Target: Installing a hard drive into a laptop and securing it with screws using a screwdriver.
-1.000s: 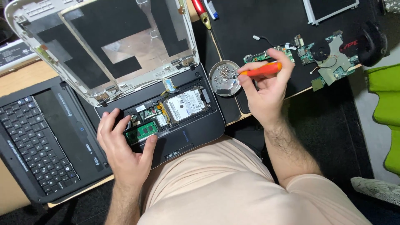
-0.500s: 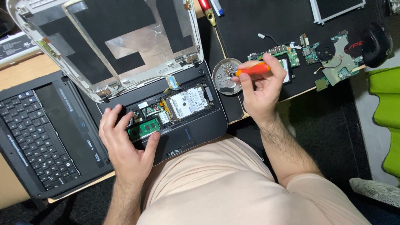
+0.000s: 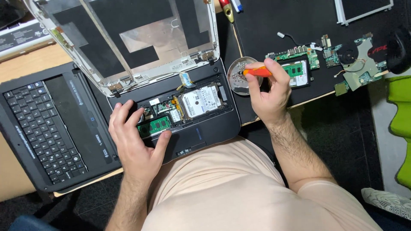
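the orange-handled screwdriver (image 3: 258,72) sits in the right hand (image 3: 267,94), pinched between the thumb and the first fingers, the grip closed snugly round the handle. its long axis runs nearly level across the view, left to right, and the metal tip points left, hanging over the small round metal dish (image 3: 239,81) that holds what look like loose screws. half a second ago the handle lay a touch farther right and tilted more; it has since swung flatter and the tip has come in over the dish, which reads as the hand working at the dish rather than at the machine.

the left hand (image 3: 135,137) has stayed put, spread flat on the near left corner of the opened laptop base (image 3: 214,124), fingers loosely curled and holding nothing, thumb lying along the near edge beside the green memory stick (image 3: 155,126). just right of that lies the silver hard drive (image 3: 201,102) in its bay. the stripped lid frame (image 3: 124,42) leans up from the far edge of the base.

farther out, a green circuit board (image 3: 295,55) and a second board with a fan (image 3: 357,64) lie on the dark mat at far right. a black keyboard panel (image 3: 43,128) rests on the counter (image 3: 25,64) at left.
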